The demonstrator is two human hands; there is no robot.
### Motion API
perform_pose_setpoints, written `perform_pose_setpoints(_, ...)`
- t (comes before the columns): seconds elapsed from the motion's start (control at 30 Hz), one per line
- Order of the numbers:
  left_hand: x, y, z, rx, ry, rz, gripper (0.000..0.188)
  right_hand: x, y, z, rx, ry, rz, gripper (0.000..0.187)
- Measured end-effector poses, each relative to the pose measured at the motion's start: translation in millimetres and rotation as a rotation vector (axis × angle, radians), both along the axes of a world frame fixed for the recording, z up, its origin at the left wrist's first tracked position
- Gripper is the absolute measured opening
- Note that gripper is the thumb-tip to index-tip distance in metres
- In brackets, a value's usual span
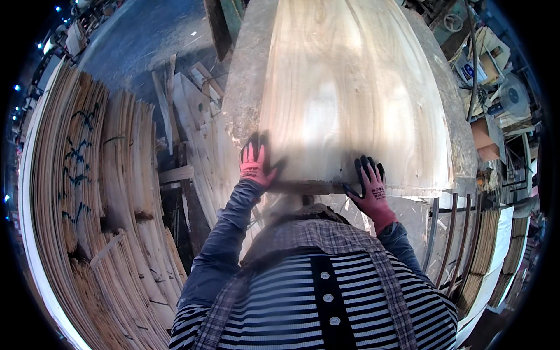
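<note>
A wide, pale sheet of wood veneer (350,105) lies flat on a worn, grey-brown work table (242,99) in front of me. My left hand (255,160), in a pink glove with black fingertips, rests at the sheet's near left corner with its fingers stretched forward. My right hand (370,189), gloved the same way, lies on the near edge right of the middle, its fingers spread. Neither hand grips anything that I can see. The sheet's near right corner reaches close to the table's right side.
Tall stacks of thin wood sheets (70,169) stand on the left, beside loose offcut strips (198,116). At the right are upright metal bars (452,233), more stacked sheets (484,251), a cardboard box (487,139) and a clear round container (513,96). A dark post (217,29) rises beyond the table's left side.
</note>
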State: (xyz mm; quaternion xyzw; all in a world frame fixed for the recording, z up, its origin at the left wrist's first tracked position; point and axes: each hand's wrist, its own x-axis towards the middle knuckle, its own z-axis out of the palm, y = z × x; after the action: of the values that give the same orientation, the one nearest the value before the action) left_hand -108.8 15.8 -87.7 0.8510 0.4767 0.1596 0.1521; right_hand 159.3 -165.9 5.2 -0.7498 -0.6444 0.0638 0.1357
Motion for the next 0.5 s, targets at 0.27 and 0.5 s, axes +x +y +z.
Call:
perform_pose_setpoints(0.27, 7.2, 13.4, 39.0, -0.076, 0.163, 0.006, 0.073, 3.3, 0.6, 5.2, -0.017, -0.020, 0.052, 0.077)
perform_pose_setpoints(0.5, 57.9, -29.9, 162.8, -0.703, -0.963, -0.398, 0.068, 9.2, 1.8, 4.1, 0.020, -0.033, 0.031, 0.078)
